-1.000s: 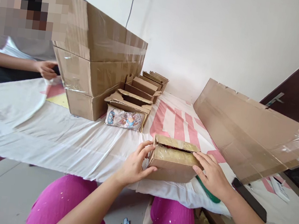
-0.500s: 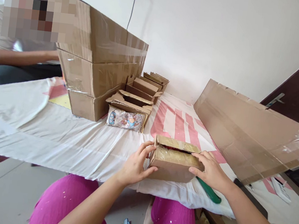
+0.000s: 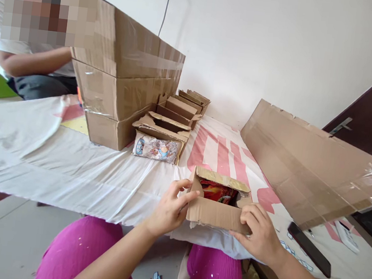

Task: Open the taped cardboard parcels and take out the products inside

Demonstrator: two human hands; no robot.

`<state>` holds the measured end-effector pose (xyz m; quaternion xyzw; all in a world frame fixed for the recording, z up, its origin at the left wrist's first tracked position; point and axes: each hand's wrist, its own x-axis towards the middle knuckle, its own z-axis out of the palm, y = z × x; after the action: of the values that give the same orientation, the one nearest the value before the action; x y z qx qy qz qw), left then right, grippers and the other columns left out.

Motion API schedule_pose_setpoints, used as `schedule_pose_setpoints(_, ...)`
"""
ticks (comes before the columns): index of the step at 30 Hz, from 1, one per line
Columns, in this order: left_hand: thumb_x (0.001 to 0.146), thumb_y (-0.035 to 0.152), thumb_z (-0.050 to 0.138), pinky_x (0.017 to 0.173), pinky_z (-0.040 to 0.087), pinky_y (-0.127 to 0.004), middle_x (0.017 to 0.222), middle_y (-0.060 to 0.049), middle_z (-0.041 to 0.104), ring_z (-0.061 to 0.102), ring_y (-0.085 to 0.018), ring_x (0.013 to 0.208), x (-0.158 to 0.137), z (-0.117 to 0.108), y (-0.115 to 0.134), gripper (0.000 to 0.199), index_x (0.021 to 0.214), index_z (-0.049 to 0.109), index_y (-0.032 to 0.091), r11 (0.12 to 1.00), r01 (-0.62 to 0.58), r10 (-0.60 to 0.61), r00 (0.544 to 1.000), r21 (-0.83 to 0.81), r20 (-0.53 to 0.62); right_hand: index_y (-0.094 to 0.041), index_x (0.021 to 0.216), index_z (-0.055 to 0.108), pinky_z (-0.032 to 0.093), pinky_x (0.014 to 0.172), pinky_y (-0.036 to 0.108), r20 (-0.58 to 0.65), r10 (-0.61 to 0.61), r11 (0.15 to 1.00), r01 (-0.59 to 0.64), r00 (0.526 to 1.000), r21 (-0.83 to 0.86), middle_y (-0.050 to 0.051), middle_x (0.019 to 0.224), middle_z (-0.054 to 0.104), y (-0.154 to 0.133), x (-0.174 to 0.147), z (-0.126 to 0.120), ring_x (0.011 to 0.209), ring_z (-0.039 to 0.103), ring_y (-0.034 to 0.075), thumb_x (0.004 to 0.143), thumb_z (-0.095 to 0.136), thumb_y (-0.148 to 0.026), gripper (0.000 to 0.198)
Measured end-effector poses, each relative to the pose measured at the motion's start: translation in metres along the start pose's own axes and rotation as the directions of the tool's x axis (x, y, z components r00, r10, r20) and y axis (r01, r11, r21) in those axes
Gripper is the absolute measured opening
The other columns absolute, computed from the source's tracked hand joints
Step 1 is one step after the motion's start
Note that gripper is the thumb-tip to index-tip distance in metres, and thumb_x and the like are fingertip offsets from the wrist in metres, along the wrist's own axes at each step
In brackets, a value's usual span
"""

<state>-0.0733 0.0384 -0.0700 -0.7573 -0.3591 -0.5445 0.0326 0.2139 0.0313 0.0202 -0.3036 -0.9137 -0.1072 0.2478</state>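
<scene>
A small cardboard box (image 3: pixel 214 213) rests at the table's front edge, its top flap folded open toward me. Inside lies a shiny red packet (image 3: pixel 218 192). My left hand (image 3: pixel 175 205) grips the box's left end, with one finger over the rim. My right hand (image 3: pixel 258 228) is closed around the front flap at its right corner, thumb underneath. Farther back, a printed pouch (image 3: pixel 156 148) with a cartoon design leans against another open cardboard box (image 3: pixel 170 126).
Stacked large cartons (image 3: pixel 135 80) rise at the left, with a row of opened boxes (image 3: pixel 183 108) beside them. A big cardboard panel (image 3: pixel 304 162) stands on the right. A black phone (image 3: pixel 309 250) lies near my right forearm. Another person (image 3: pixel 40 62) sits at far left.
The box's top has been opened, and its flap now hangs toward me, showing the red packet. My right hand moved down with the flap. The green object near it no longer shows.
</scene>
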Motion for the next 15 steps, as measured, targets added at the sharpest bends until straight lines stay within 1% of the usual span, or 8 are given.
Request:
schedule_pose_setpoints(2, 0.081, -0.001, 0.045, 0.085, 0.051, -0.039, 0.118, -0.009, 0.045, 0.050, -0.023, 0.107, 0.000, 0.001, 0.003, 0.051, 0.121, 0.056, 0.028, 1.000, -0.014, 0.015, 1.000, 0.011, -0.026, -0.022, 0.083, 0.050, 0.046, 0.070, 0.039, 0.041, 0.001, 1.000, -0.001, 0.999, 0.014, 0.007, 0.088, 0.056, -0.003, -0.004, 0.000, 0.082, 0.052, 0.023, 0.083, 0.065, -0.048, 0.030)
schedule_pose_setpoints(4, 0.082, -0.001, 0.043, 0.085, 0.052, -0.039, 0.114, -0.009, 0.045, 0.050, -0.022, 0.108, 0.000, 0.001, 0.005, 0.048, 0.116, 0.060, 0.027, 1.000, -0.001, 0.001, 0.999, -0.008, -0.040, -0.021, 0.084, 0.053, 0.047, 0.071, 0.039, 0.070, 0.005, 0.998, -0.009, 0.998, 0.056, 0.007, 0.088, 0.057, -0.002, -0.004, -0.002, 0.082, 0.054, 0.023, 0.088, 0.057, -0.052, 0.032)
schedule_pose_setpoints(6, 0.084, 0.000, 0.042, 0.085, 0.053, -0.039, 0.112, -0.008, 0.044, 0.050, -0.021, 0.106, 0.001, 0.001, 0.006, 0.046, 0.115, 0.062, 0.027, 0.999, 0.020, -0.023, 0.998, -0.042, -0.056, -0.021, 0.086, 0.056, 0.049, 0.072, 0.038, 0.074, 0.031, 0.994, -0.039, 0.997, 0.105, 0.007, 0.087, 0.059, 0.003, 0.000, -0.005, 0.084, 0.056, 0.022, 0.093, 0.051, -0.046, 0.026)
schedule_pose_setpoints(8, 0.087, 0.002, 0.041, 0.085, 0.053, -0.038, 0.111, -0.008, 0.045, 0.051, -0.020, 0.104, 0.002, 0.001, 0.007, 0.042, 0.113, 0.063, 0.027, 0.997, 0.019, -0.025, 0.997, -0.071, -0.076, -0.022, 0.091, 0.058, 0.052, 0.075, 0.036, 0.044, 0.082, 0.987, -0.088, 0.996, 0.137, 0.007, 0.089, 0.062, 0.008, 0.007, -0.008, 0.087, 0.060, 0.021, 0.095, 0.049, -0.036, 0.017)
schedule_pose_setpoints(10, 0.089, 0.004, 0.042, 0.084, 0.053, -0.038, 0.109, -0.008, 0.045, 0.051, -0.020, 0.103, 0.003, 0.000, 0.007, 0.039, 0.111, 0.065, 0.027, 0.996, 0.012, -0.021, 0.996, -0.091, -0.092, -0.022, 0.096, 0.060, 0.054, 0.078, 0.035, 0.023, 0.139, 0.979, -0.141, 0.990, 0.145, 0.006, 0.092, 0.066, 0.013, 0.013, -0.009, 0.090, 0.063, 0.020, 0.096, 0.047, -0.028, 0.015)
schedule_pose_setpoints(12, 0.090, 0.006, 0.042, 0.084, 0.053, -0.037, 0.108, -0.007, 0.046, 0.052, -0.019, 0.102, 0.003, 0.000, 0.007, 0.037, 0.110, 0.065, 0.028, 0.994, 0.015, -0.026, 0.995, -0.105, -0.100, -0.023, 0.099, 0.063, 0.055, 0.080, 0.035, 0.035, 0.169, 0.977, -0.172, 0.985, 0.128, 0.006, 0.094, 0.068, 0.016, 0.019, -0.006, 0.092, 0.065, 0.020, 0.096, 0.046, -0.026, 0.017)
schedule_pose_setpoints(15, 0.091, 0.005, 0.044, 0.083, 0.053, -0.036, 0.106, -0.007, 0.047, 0.053, -0.018, 0.101, 0.002, 0.000, 0.007, 0.038, 0.111, 0.065, 0.028, 0.992, 0.013, -0.027, 0.993, -0.122, -0.112, -0.024, 0.106, 0.065, 0.057, 0.084, 0.038, 0.074, 0.143, 0.984, -0.150, 0.987, 0.101, 0.006, 0.101, 0.072, 0.016, 0.025, 0.000, 0.097, 0.067, 0.021, 0.096, 0.047, -0.028, 0.021)
